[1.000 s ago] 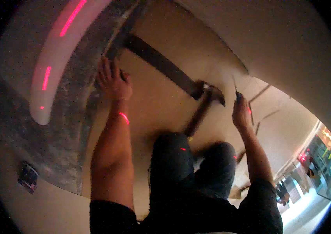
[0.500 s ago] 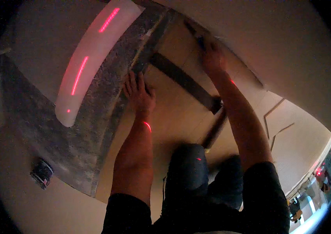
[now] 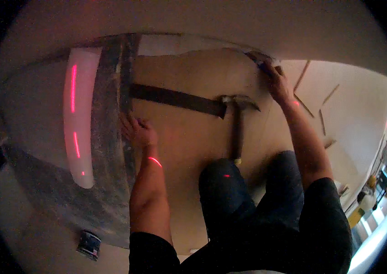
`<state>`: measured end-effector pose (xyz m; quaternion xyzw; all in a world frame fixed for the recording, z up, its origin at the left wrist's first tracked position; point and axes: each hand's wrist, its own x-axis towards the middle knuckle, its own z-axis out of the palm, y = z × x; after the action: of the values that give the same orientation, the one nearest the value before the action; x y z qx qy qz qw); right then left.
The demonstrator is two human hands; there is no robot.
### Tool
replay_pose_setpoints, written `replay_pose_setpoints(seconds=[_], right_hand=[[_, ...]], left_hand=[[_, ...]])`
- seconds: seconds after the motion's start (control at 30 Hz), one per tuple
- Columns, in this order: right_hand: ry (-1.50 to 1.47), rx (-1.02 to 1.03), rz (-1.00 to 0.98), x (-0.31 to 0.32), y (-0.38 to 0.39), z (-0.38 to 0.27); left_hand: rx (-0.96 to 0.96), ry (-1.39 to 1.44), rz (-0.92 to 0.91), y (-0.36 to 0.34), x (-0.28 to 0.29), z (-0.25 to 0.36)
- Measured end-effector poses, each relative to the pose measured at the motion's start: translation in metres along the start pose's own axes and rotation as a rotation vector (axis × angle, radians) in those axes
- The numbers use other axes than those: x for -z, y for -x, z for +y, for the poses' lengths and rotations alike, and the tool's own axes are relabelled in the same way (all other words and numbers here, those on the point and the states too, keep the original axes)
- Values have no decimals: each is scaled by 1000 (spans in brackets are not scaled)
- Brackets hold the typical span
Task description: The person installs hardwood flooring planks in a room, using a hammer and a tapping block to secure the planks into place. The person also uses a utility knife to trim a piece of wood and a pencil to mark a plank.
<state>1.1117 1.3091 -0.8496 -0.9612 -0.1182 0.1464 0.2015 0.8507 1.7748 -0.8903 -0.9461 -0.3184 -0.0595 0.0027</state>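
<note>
My left hand (image 3: 139, 131) lies with its fingers stretched out at the edge of the tan board, touching the dark strip (image 3: 127, 98) along that edge. In my right hand (image 3: 279, 84), at the far right of the board, is a slim tool (image 3: 256, 60) with a dark front end and a bluish part by the fingers; its exact kind is too dim to tell. Between my arms a hammer (image 3: 236, 125) lies on the board (image 3: 179, 132), its head beside the end of a flat dark bar (image 3: 177, 98). My knees are close to the hammer's handle end.
A long pale strip (image 3: 80, 137) with bright red lines lies on the grey, rough-looking surface (image 3: 106, 201) at left. A small dark object (image 3: 89, 245) sits lower left. Thin sticks (image 3: 303, 76) lie on the pale surface at right. Items stand by a bright area at the right rim.
The view has turned, so the board and bar now lie more level. My right hand and its tool have shifted right; the hammer's head now shows. My left hand stays at the board's edge.
</note>
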Motion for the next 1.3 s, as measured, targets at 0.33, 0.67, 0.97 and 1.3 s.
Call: replay_pose_setpoints(seconds=[0.33, 0.67, 0.97, 1.3], right_hand=[[102, -115, 62, 31, 53, 57], [49, -270, 153, 44, 99, 85], [-90, -131, 248, 15, -9, -49], [46, -87, -125, -69, -90, -139]], left_hand=[[-30, 63, 24, 1, 15, 6], [-41, 54, 8, -6, 20, 7], [75, 77, -14, -6, 20, 19], [69, 58, -22, -2, 19, 15]])
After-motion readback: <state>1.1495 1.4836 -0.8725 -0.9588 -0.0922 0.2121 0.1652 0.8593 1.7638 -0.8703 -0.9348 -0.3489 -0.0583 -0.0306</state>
